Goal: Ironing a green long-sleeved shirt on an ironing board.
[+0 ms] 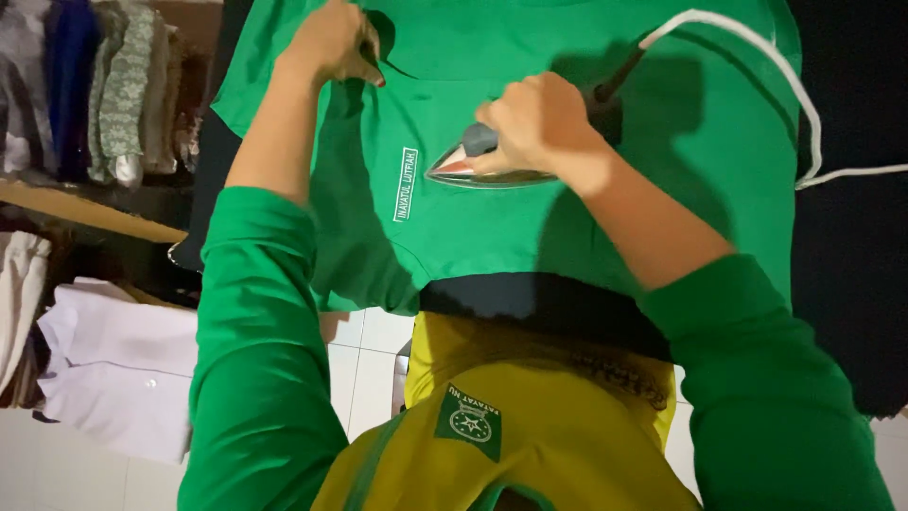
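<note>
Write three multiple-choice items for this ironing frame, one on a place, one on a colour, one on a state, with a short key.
1. Where does the left hand rest?
A. on the iron's handle
B. on the green garment near its far edge
C. on the folded white cloth

2. What colour is the cord that runs from the iron?
A. white
B. red
C. black

3. How does the right hand stand to the iron?
A. apart from it, fingers spread
B. closed around its handle
C. flat on the garment beside it

Key: 1 B, the left hand presses the green cloth above the small white label, away from the iron. 2 A, a white cord loops off to the right. 3 B, the fingers wrap the handle while the soleplate lies on the garment.
</note>
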